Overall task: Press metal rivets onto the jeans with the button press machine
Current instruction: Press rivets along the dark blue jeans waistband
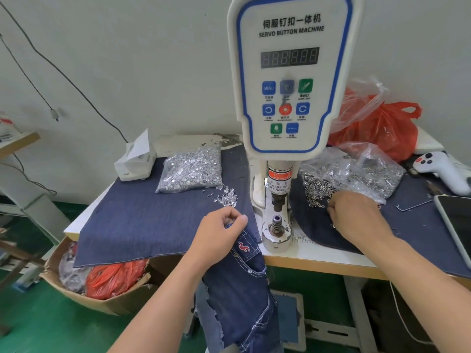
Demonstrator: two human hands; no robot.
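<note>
Fingers of the left hand (221, 230), at lower centre of the frame, are curled narrow and pinch the top edge of the jeans (237, 284), which hang from the table (318, 258) edge down toward the bottom of the frame. Just above that hand lies a small scatter of loose rivets (227, 196) on a dark denim sheet (142, 220). At centre right, the right hand (356, 215) has its fingers bent down into a pile of small metal rings (316, 189) spilling from a clear bag (356, 169); whether they grip anything, I cannot tell. Between the two hands stands the white button machine (290, 77), its lower die (276, 225) bare. A bag of rivets (191, 169) sits at centre left.
</note>
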